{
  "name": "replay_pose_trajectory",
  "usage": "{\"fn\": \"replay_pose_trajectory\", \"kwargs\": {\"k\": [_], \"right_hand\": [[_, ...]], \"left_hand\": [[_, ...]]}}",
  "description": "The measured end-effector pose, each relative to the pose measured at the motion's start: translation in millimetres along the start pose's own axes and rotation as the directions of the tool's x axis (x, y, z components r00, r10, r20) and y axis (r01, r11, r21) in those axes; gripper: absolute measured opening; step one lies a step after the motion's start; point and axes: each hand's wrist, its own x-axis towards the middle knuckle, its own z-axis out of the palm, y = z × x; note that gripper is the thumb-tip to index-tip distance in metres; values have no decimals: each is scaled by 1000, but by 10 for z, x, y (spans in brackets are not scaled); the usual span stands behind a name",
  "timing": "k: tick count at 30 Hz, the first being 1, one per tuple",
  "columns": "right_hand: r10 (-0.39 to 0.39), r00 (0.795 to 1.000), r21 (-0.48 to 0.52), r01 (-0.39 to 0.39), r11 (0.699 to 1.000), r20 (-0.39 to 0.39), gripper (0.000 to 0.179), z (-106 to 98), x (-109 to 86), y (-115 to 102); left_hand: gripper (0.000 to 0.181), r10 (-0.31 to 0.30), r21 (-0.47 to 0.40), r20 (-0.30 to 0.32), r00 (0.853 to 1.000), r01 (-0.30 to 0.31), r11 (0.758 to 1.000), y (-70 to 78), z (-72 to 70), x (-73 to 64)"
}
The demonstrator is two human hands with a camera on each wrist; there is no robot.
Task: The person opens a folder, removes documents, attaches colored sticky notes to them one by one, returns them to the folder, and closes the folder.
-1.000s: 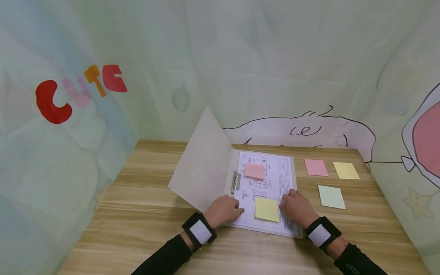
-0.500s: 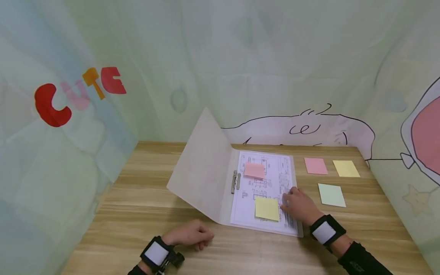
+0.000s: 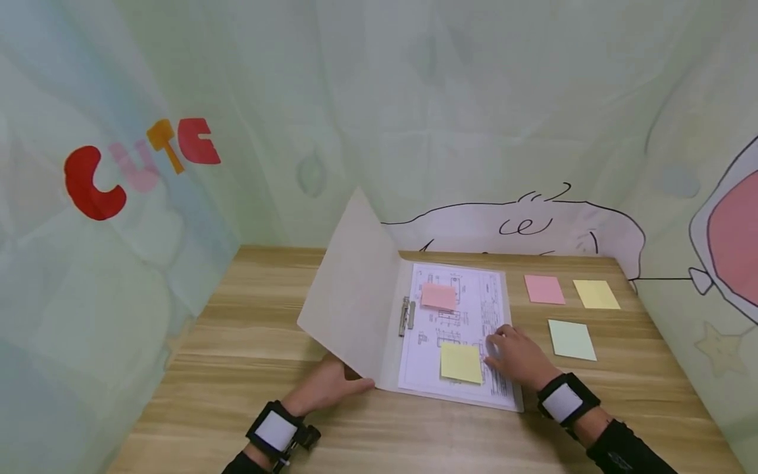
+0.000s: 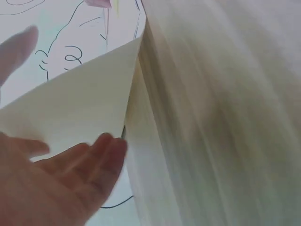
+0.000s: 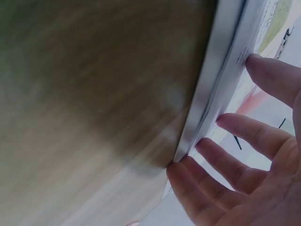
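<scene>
A pale folder (image 3: 355, 296) stands with its cover raised, leaning left. Inside, drawing sheets (image 3: 471, 316) lie beside a metal clip (image 3: 404, 316); a pink sticky note (image 3: 439, 297) and a yellow one (image 3: 460, 363) are on the top sheet. My left hand (image 3: 322, 385) is at the cover's lower edge, fingers partly hidden behind it and thumb pointing toward the spine. In the left wrist view, extended fingers (image 4: 110, 155) reach along the cover's outer face. At the folder's right edge rests my right hand (image 3: 518, 355), its spread fingertips touching the sheets and edge.
Right of the folder, a pink sticky note (image 3: 545, 289), a yellow one (image 3: 596, 294) and a pale green one (image 3: 572, 340) lie on the wooden table (image 3: 237, 342). A printed curtain (image 3: 379, 118) hangs behind the table's back edge.
My left hand leaves the lower left of the sheets, drops to the table in front, then moves up behind the raised cover. The right hand stays nearly still.
</scene>
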Motion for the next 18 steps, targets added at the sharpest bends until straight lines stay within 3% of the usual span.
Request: {"fn": "replay_pose_trajectory", "kwargs": {"k": [3, 7, 13, 18], "right_hand": [[5, 1000, 46, -6, 999, 9, 45, 4, 1, -4], [16, 1000, 92, -18, 996, 21, 45, 28, 3, 7], [54, 997, 155, -61, 986, 49, 45, 30, -10, 11], [50, 998, 200, -56, 978, 35, 41, -2, -29, 24]], "left_hand": [[74, 42, -7, -50, 998, -43, 999, 43, 18, 43], [93, 127, 59, -78, 989, -122, 991, 95, 47, 96], [97, 223, 245, -16, 975, -213, 946, 177, 149, 165], [92, 304, 315, 56, 951, -306, 899, 236, 262, 238]]}}
